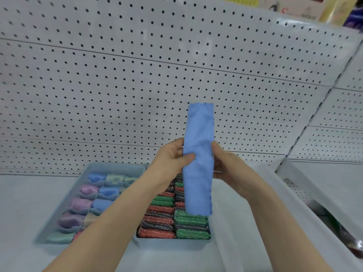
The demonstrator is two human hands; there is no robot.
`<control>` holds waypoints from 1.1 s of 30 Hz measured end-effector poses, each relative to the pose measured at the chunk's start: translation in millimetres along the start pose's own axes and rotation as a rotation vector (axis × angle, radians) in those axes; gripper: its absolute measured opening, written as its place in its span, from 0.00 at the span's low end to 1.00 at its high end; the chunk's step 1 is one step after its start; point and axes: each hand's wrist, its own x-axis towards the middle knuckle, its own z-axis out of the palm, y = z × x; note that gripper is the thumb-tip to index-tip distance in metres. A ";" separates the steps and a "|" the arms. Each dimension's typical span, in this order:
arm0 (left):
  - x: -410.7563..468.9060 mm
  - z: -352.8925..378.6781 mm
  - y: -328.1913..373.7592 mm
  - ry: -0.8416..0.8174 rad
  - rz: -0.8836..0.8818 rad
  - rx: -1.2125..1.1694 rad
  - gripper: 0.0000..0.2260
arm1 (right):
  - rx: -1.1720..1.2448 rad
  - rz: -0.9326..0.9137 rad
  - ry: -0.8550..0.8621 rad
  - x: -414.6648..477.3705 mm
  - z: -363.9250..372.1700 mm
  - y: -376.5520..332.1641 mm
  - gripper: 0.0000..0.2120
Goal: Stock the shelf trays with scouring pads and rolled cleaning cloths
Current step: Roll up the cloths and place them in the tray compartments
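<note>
A long blue cleaning cloth (199, 132), folded into a narrow strip, stands upright in front of me above the trays. My left hand (169, 160) grips its left edge, thumb across the front. My right hand (225, 163) pinches the right edge at the same height. Below, a grey tray (172, 241) holds rows of red, green and dark scouring pads (163, 220). To its left a divided grey tray (115, 166) holds several rolled cloths (102, 204) in blue, pink, purple and green, partly hidden by my left forearm.
Both trays sit on a white shelf (23, 203) backed by white pegboard (137, 75). A white shelf upright (306, 122) runs down the right side. A dark item in clear wrap (351, 244) lies at the lower right. Packaged goods (294, 8) show at the top.
</note>
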 end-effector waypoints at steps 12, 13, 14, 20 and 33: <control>-3.1 -5.1 3.0 0.121 0.146 0.137 0.14 | 0.153 -0.312 0.090 -2.9 7.9 9.9 0.15; -3.4 -4.3 6.7 0.127 0.203 0.157 0.18 | 0.151 -0.357 0.097 -2.9 9.1 6.8 0.18; -4.0 -3.3 10.5 0.127 0.246 0.185 0.25 | 0.135 -0.396 0.108 -2.8 9.6 3.9 0.22; -7.6 -3.6 22.1 0.110 0.311 0.143 0.22 | 0.062 -0.531 0.126 -0.8 10.2 -10.5 0.29; -10.0 -1.3 11.2 0.085 0.096 -0.037 0.10 | -0.218 -0.643 0.200 7.4 2.7 -9.9 0.24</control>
